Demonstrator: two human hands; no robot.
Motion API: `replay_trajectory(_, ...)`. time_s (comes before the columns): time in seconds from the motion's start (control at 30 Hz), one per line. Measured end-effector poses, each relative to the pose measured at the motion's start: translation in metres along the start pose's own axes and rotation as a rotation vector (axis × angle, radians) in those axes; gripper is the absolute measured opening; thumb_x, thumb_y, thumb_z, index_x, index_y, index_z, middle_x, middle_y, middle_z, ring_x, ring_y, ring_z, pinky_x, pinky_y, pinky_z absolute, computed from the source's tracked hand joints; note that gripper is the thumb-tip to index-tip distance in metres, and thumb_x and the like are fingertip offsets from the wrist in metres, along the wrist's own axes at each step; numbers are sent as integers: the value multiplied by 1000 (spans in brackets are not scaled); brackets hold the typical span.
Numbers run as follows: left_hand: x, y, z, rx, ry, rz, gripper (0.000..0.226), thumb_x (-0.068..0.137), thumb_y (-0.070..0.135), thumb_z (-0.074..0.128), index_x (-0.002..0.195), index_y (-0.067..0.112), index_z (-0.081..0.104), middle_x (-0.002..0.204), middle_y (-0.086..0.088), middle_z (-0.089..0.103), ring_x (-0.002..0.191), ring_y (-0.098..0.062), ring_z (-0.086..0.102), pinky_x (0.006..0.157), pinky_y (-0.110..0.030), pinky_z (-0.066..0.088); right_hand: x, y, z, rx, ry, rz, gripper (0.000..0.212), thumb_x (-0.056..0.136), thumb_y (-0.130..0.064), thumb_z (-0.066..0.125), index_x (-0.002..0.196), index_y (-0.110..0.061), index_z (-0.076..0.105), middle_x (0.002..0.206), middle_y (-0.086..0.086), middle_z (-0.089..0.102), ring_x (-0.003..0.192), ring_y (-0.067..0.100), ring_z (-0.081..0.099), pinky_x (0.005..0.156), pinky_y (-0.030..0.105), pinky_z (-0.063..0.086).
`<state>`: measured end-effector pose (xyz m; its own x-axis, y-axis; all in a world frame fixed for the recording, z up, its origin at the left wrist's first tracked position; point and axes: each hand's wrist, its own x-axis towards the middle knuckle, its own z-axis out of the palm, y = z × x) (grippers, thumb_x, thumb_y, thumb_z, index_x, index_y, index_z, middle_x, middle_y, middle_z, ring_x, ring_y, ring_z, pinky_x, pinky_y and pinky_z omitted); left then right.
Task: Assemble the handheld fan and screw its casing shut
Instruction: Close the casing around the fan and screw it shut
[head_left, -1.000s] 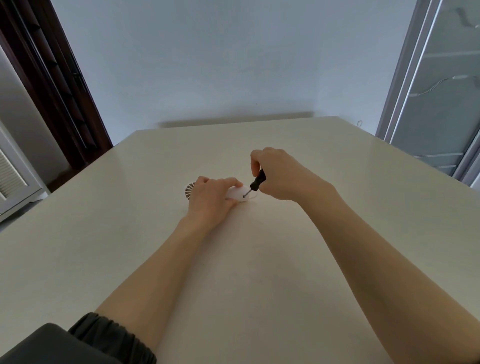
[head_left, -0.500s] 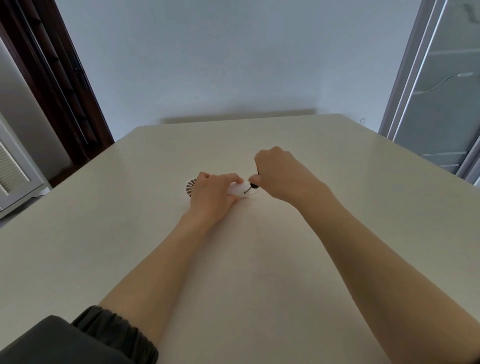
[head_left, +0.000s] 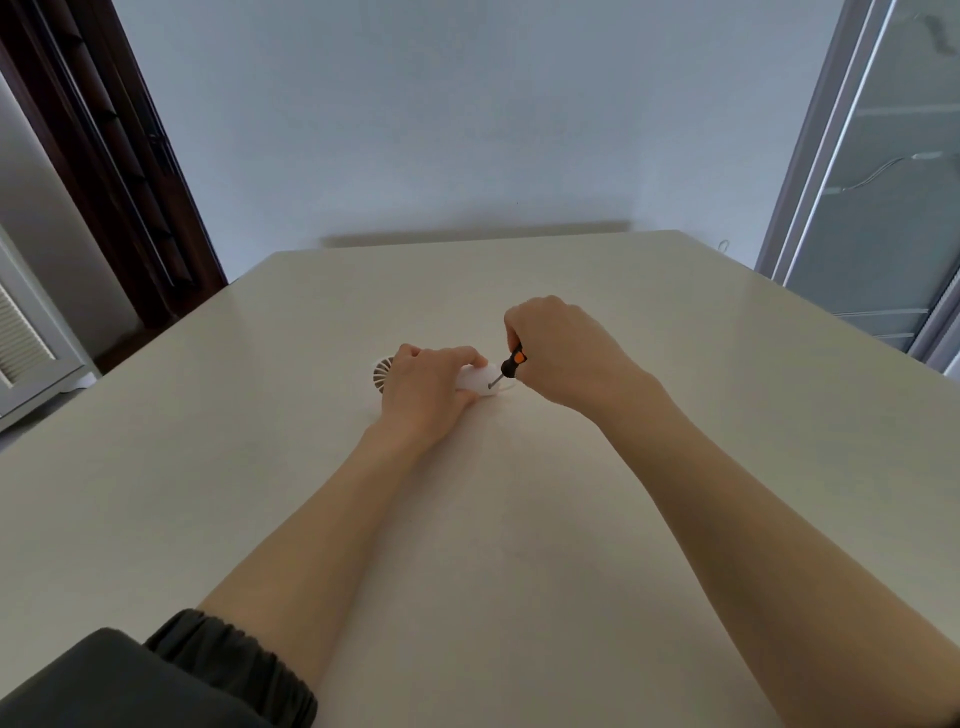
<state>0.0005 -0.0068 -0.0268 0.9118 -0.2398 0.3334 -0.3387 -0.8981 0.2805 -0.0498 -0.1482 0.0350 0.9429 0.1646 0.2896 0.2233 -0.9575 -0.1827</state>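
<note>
Head view, grip: our left hand (head_left: 423, 387) grips the white fan (head_left: 475, 379) flat on the table (head_left: 208, 467), centre frame; our right hand (head_left: 563, 353) is closed round the screwdriver (head_left: 511, 364), tip on the casing.
Slip risk: we judge the slanted tip may skid off toward our left fingers.
Screw: too small to tell.
Room: edges lie well apart; open surface lower frame.

The right hand (head_left: 563, 353) now tilts back from half a second ago, baring the screwdriver (head_left: 511, 362) and its orange band; the metal tip again shows, set on the fan's white casing (head_left: 475, 378).
</note>
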Motion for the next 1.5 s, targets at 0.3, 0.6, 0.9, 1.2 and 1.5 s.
replay_trajectory(0.3,0,3,-2,14,24,52,31,88,25,57,119,29,60,122,3,65,108,-23,51,90,-22,22,-1,2,1,40,-49,57,20,86,-12,60,74,-7,46,80,7,48,73,27,48,55,29,37)
replay_trajectory(0.6,-1,3,-3,5,37,46,32,89,23,55,120,29,60,121,3,65,107,-24,47,84,-21,20,-2,1,-1,62,-15,4,21,79,7,48,96,-2,55,98,10,52,84,28,53,71,37,46)
replay_trajectory(0.9,-2,4,-3,5,37,40,32,88,24,57,120,29,60,121,3,65,107,-25,44,74,-18,15,-1,3,1,-13,-17,34,40,87,-13,59,61,-12,28,65,0,31,53,15,32,46,25,21)
replay_trajectory(1.2,-3,7,-5,17,24,44,31,90,25,55,121,29,59,124,4,63,108,-24,47,74,-19,15,2,8,1,31,-30,104,35,82,-13,61,61,-14,33,67,2,38,52,14,36,46,25,26)
replay_trajectory(1.5,2,-2,-3,53,5,65,29,90,31,55,118,33,58,120,4,65,105,-20,54,93,-23,22,6,16,-15,0,238,161,17,82,-27,63,86,-11,60,86,4,58,76,26,55,61,29,35)
